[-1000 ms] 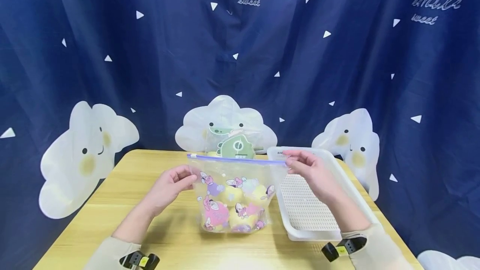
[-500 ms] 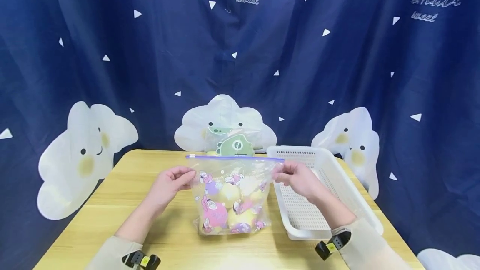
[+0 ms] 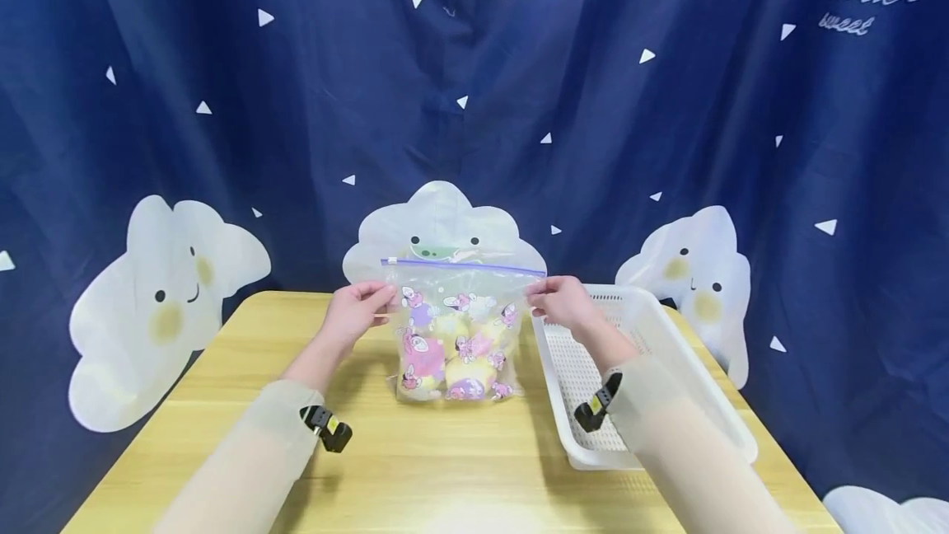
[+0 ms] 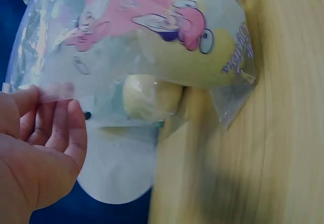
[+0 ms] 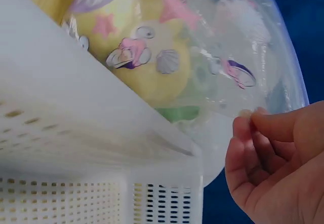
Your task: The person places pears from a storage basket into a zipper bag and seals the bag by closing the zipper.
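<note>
A clear slider zip bag (image 3: 460, 336) with a purple top strip and pink cartoon prints stands upright, holding several yellow rounded things. Its white slider (image 3: 392, 259) sits at the strip's left end. My left hand (image 3: 354, 311) pinches the bag's upper left side between thumb and fingers; the left wrist view shows this hand (image 4: 43, 148) close up. On the opposite upper edge, just below the strip, my right hand (image 3: 567, 305) pinches the plastic, as in the right wrist view, where the thumb meets the fingertips. Whether the bag's bottom touches the table cannot be told.
Directly behind the bag is another clear bag with a green print (image 3: 430, 254), mostly hidden; a pale yellow round thing (image 4: 149, 97) shows there. A white perforated basket (image 3: 700, 377) stands on the wooden table (image 3: 430, 468) at right, beneath my right forearm. A dark blue curtain hangs behind.
My right hand has shifted from the strip's right end to the bag's side just below it. Both hands have carried the bag away from me, toward the green-printed bag.
</note>
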`<state>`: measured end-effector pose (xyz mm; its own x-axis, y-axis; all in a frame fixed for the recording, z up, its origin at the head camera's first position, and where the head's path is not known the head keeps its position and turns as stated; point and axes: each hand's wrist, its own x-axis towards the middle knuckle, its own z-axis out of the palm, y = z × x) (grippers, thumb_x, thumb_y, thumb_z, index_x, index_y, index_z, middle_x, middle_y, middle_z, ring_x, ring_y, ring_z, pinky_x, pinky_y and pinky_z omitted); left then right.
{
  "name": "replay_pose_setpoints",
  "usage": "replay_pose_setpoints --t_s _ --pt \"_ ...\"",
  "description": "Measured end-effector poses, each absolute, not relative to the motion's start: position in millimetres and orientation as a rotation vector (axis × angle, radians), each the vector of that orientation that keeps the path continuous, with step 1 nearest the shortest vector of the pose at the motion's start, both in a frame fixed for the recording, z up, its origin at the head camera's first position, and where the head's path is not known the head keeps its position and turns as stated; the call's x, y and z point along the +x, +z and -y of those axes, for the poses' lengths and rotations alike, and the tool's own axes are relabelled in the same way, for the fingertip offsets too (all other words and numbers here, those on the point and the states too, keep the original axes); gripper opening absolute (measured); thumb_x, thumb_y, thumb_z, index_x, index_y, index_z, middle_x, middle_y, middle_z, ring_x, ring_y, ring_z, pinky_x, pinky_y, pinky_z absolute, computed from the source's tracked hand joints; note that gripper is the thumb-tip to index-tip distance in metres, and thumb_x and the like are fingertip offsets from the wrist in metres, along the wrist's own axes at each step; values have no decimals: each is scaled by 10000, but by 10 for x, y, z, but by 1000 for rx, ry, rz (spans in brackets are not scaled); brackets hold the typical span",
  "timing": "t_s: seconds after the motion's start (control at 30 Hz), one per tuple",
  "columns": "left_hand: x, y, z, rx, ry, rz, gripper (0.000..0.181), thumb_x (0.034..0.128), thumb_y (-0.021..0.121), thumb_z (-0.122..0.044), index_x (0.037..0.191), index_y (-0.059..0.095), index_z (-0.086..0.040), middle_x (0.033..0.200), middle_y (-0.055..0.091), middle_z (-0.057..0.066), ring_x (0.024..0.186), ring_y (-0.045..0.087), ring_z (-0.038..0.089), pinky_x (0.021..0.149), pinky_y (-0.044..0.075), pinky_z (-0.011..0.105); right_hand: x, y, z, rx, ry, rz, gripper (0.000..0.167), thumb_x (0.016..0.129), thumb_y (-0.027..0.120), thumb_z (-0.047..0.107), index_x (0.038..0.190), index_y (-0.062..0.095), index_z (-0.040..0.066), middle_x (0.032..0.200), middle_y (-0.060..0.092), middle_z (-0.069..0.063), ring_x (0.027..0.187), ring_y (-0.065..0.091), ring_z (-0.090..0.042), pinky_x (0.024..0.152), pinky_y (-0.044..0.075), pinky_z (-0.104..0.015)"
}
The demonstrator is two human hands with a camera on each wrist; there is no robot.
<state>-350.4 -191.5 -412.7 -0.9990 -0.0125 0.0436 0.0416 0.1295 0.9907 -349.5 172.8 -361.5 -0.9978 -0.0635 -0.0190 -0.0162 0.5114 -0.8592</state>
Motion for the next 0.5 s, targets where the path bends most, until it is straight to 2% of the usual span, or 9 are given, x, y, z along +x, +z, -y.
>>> replay_pose_setpoints --t_s 0.17,0.3,0.5 --pt "-3618 -4208 1910 74 -2050 2299 408 1092 710 -292 1356 712 18 964 797 -84 882 738 20 835 641 225 -3661 -3663 -1670 63 -1675 -2632 215 1060 660 44 1236 756 -35 1020 772 -86 843 703 -125 765 622 -277" --pt "-3678 -4181 1904 132 -2052 2311 410 1098 695 -329 1352 717 -9 937 787 -99 884 728 24 821 618 198 -3741 -3649 -1652 127 -1699 -2590 236 1065 660 51 1266 738 -45 958 745 -58 801 677 -106 729 605 -236" --pt "-3717 -4193 1902 262 -2158 2329 370 1110 661 -346 1298 708 -30 887 764 -101 873 709 47 802 605 198 -3794 -3704 -1605 203 -1681 -2520 246 1074 664 83 1288 717 -26 1043 748 -63 817 699 -123 722 595 -243"
